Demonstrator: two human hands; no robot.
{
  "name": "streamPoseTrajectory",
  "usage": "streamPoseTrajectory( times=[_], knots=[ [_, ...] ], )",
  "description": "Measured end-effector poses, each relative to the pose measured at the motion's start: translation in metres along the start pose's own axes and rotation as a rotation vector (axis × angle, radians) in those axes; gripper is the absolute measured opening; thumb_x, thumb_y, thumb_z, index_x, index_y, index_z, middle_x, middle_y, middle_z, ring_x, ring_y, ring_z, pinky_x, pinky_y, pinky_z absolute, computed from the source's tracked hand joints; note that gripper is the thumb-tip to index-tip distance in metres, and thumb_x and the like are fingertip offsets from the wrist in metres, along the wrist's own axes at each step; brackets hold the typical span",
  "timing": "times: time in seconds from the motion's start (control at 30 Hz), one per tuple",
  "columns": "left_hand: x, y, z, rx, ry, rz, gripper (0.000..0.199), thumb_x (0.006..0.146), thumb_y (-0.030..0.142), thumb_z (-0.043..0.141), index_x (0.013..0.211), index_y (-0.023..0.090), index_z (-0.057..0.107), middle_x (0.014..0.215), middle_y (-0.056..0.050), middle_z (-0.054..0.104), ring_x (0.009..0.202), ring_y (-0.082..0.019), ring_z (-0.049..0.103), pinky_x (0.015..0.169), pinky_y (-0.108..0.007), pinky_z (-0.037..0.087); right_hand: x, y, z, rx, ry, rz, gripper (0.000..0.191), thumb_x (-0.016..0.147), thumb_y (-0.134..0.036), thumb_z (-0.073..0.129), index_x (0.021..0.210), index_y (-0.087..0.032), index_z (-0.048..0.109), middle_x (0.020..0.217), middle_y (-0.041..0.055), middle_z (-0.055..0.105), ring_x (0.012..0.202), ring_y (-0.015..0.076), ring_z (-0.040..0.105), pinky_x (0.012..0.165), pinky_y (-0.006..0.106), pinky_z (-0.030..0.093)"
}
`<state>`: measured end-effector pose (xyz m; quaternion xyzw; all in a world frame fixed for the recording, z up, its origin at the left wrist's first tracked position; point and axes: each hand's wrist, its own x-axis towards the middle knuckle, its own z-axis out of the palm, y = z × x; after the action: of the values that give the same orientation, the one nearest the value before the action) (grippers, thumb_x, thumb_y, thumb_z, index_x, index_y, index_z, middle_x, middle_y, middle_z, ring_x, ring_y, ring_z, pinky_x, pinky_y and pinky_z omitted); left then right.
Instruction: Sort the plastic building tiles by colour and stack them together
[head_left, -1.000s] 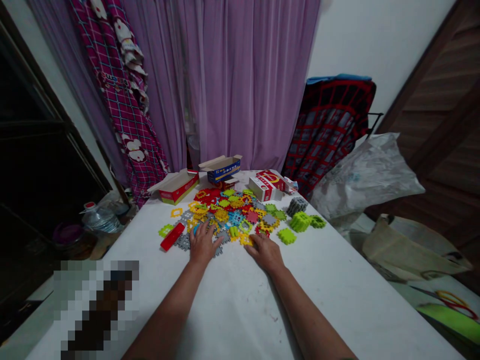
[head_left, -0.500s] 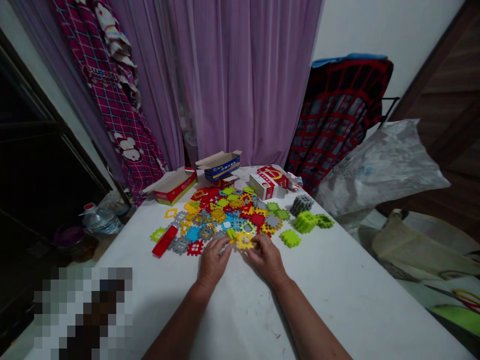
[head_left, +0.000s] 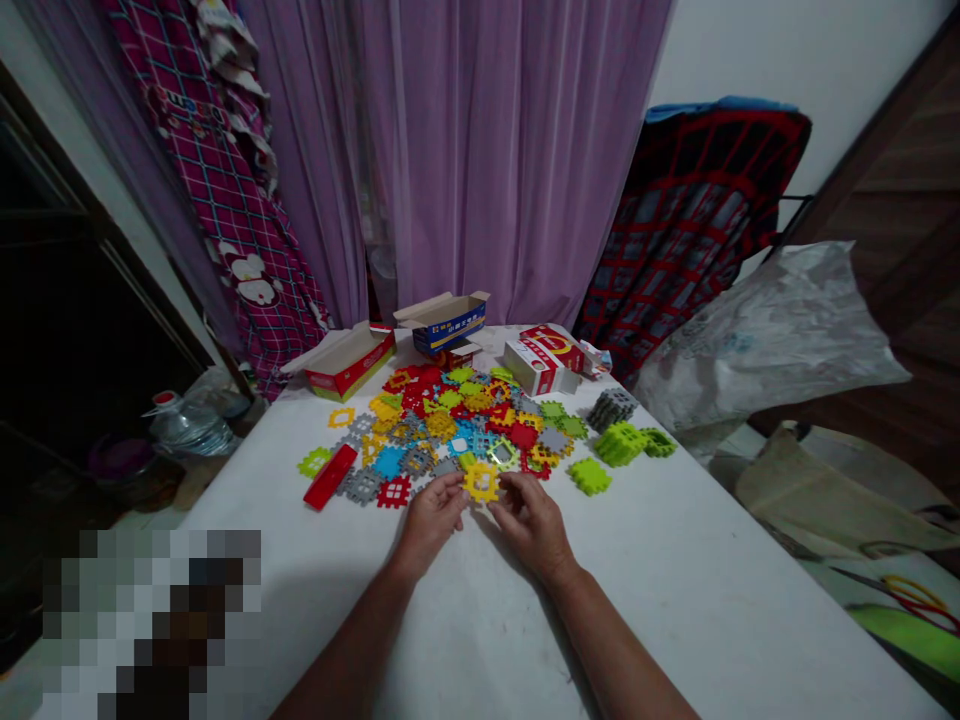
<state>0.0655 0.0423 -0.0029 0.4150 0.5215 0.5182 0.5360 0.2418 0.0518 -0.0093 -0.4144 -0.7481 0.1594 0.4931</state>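
A yellow square window piece (head_left: 481, 483) with toothed edges is held up between my two hands at the near side of a pile of interlocking plastic pieces. At its left edge the fingers of my left hand (head_left: 435, 515) are closed in a pinch. My right hand (head_left: 534, 522) grips the opposite edge between thumb and fingers. Just beyond lie a pale green-framed piece (head_left: 503, 454) and a grey plate (head_left: 445, 468). A red window piece (head_left: 394, 491) rests left of my left hand, and a lime green toothed plate (head_left: 591, 476) sits apart to the right.
Stacks of lime green pieces (head_left: 619, 443) and grey pieces (head_left: 611, 408) stand at the right. A long red block (head_left: 330, 477) lies left. Along the back are an open red box (head_left: 352, 365), a blue box (head_left: 450, 325) and a white-and-red box (head_left: 534, 366).
The yellow window piece has come up from lying nearly flat and tilted to face me. My left hand has shifted slightly right onto its edge. The view has moved a little.
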Motion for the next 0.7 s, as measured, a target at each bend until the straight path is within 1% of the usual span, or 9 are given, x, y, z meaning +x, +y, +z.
streamPoseTrajectory(
  times=[0.13, 0.27, 0.33, 0.4, 0.47, 0.53, 0.6, 0.7],
  knots=[
    [0.0, 0.0, 0.0, -0.01, 0.017, 0.0, 0.058, 0.059, 0.05, 0.076, 0.103, 0.014, 0.066, 0.076, 0.001, 0.065, 0.045, -0.004, 0.047, 0.04, -0.019, 0.03, -0.002, 0.002, -0.002, 0.031, -0.027, 0.019, 0.03, 0.086, -0.028, 0.06, 0.115, -0.021, 0.063, 0.096, 0.0071, 0.069, 0.074, 0.0152, 0.063, 0.067, 0.028, 0.053],
    [-0.001, 0.0, 0.001, 0.008, 0.003, -0.003, 0.053, 0.061, 0.05, 0.075, 0.099, 0.015, 0.066, 0.075, 0.001, 0.065, 0.045, -0.004, 0.046, 0.041, -0.018, 0.03, -0.003, 0.003, -0.001, 0.05, -0.043, 0.08, 0.032, 0.086, -0.029, 0.059, 0.117, -0.021, 0.063, 0.095, 0.0064, 0.069, 0.07, 0.0137, 0.061, 0.065, 0.027, 0.053],
    [-0.002, 0.001, 0.0, 0.012, -0.01, -0.004, 0.05, 0.062, 0.05, 0.074, 0.097, 0.015, 0.065, 0.074, 0.002, 0.064, 0.044, -0.003, 0.045, 0.041, -0.018, 0.03, -0.002, 0.001, -0.001, 0.066, -0.055, 0.096, 0.031, 0.086, -0.03, 0.059, 0.116, -0.021, 0.064, 0.092, 0.0055, 0.069, 0.067, 0.0124, 0.06, 0.063, 0.026, 0.053],
    [-0.003, 0.002, 0.0, 0.007, -0.015, -0.004, 0.048, 0.063, 0.05, 0.073, 0.096, 0.016, 0.065, 0.074, 0.002, 0.065, 0.043, -0.003, 0.044, 0.04, -0.018, 0.029, -0.001, -0.001, -0.003, 0.081, -0.06, 0.106, 0.027, 0.086, -0.031, 0.06, 0.11, -0.02, 0.066, 0.089, 0.0046, 0.068, 0.064, 0.0116, 0.059, 0.061, 0.024, 0.052],
    [-0.004, 0.002, -0.001, 0.002, -0.014, -0.011, 0.048, 0.065, 0.05, 0.072, 0.099, 0.016, 0.066, 0.07, 0.003, 0.063, 0.043, -0.004, 0.043, 0.04, -0.018, 0.028, 0.001, -0.001, -0.007, 0.097, -0.042, 0.119, 0.025, 0.088, -0.031, 0.058, 0.109, -0.02, 0.067, 0.089, 0.0045, 0.067, 0.064, 0.0112, 0.058, 0.06, 0.024, 0.051],
    [-0.004, 0.002, -0.003, 0.018, -0.032, -0.037, 0.048, 0.069, 0.05, 0.07, 0.103, 0.016, 0.067, 0.061, 0.005, 0.058, 0.042, -0.004, 0.041, 0.041, -0.018, 0.026, 0.003, 0.0, -0.012, 0.118, -0.05, 0.122, 0.03, 0.089, -0.03, 0.056, 0.117, -0.021, 0.065, 0.095, 0.0055, 0.067, 0.066, 0.0114, 0.059, 0.059, 0.024, 0.05],
    [-0.005, 0.002, -0.004, 0.044, -0.062, -0.067, 0.051, 0.072, 0.051, 0.068, 0.107, 0.015, 0.068, 0.053, 0.007, 0.051, 0.042, -0.005, 0.039, 0.041, -0.018, 0.024, 0.005, 0.001, -0.018, 0.137, -0.122, 0.095, 0.037, 0.09, -0.029, 0.055, 0.126, -0.024, 0.061, 0.101, 0.0062, 0.067, 0.071, 0.0119, 0.06, 0.059, 0.024, 0.051],
    [-0.004, 0.0, -0.006, 0.049, -0.089, -0.087, 0.055, 0.073, 0.054, 0.065, 0.11, 0.013, 0.068, 0.051, 0.008, 0.048, 0.04, -0.004, 0.034, 0.041, -0.018, 0.022, 0.006, 0.002, -0.024, 0.155, -0.268, 0.022, 0.036, 0.09, -0.029, 0.056, 0.125, -0.024, 0.063, 0.102, 0.0068, 0.067, 0.076, 0.013, 0.061, 0.066, 0.026, 0.052]
  ],
)
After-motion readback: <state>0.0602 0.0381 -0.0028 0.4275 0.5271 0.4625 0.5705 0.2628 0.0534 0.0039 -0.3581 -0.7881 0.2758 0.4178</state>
